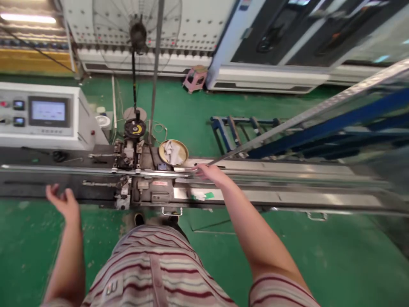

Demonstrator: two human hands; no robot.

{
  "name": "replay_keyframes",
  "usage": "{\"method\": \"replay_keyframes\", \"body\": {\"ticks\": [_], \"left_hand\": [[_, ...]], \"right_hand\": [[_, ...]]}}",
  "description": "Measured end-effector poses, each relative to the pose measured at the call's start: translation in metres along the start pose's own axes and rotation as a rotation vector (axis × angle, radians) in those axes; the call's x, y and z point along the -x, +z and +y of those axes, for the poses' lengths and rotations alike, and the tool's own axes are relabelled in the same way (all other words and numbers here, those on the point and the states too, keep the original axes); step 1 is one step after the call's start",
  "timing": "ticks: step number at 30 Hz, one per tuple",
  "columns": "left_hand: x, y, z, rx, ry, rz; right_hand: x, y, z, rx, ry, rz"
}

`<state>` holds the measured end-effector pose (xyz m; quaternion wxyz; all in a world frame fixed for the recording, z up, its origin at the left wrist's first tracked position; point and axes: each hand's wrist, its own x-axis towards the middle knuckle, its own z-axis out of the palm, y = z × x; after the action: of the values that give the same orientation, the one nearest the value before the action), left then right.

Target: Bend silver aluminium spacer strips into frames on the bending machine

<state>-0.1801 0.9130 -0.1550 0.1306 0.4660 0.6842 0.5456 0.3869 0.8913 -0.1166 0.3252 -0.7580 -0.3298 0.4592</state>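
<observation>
Two bare hands over a long machine worktop (287, 198) here, seen from the head camera looking down past a striped shirt. The right hand (209, 172) is stretched out onto the metal rail, fingers resting on the end of a thin aluminium bar (306, 115) that runs up and away to the right, tilted above the blue rack (236, 130); looks like a light fingertip grip on the bar's end, though I can't tell how far the fingers close around it. The left hand (62, 201) hangs near the front edge of the dark left part of the worktop, fingers loosely curled and spread, holding nothing. Between the hands sits the machine head (129, 157) with a black wheel on top. Just beside the right hand is a round yellow bowl (173, 152) with rags in it. A control box with a screen (47, 111) stands far left, on a green floor (319, 260).
</observation>
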Motion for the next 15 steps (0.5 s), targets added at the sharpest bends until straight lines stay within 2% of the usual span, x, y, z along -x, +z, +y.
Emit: {"method": "replay_keyframes", "body": {"ticks": [1, 4, 7, 10, 15], "left_hand": [[0.017, 0.001, -0.017, -0.008, -0.030, 0.066], [0.060, 0.000, -0.061, 0.014, -0.110, 0.164], [0.080, -0.015, -0.089, 0.070, -0.165, 0.194], [0.080, -0.038, -0.103, 0.107, -0.161, 0.241], [0.082, -0.070, -0.112, 0.115, -0.166, 0.322]], "right_hand": [[-0.001, 0.015, -0.005, 0.015, -0.009, -0.013], [-0.001, 0.061, -0.020, 0.044, -0.058, -0.075], [0.004, 0.106, -0.036, 0.076, -0.123, -0.152], [0.009, 0.149, -0.051, 0.161, -0.202, -0.223], [0.014, 0.223, -0.078, 0.302, -0.319, -0.284]]}}
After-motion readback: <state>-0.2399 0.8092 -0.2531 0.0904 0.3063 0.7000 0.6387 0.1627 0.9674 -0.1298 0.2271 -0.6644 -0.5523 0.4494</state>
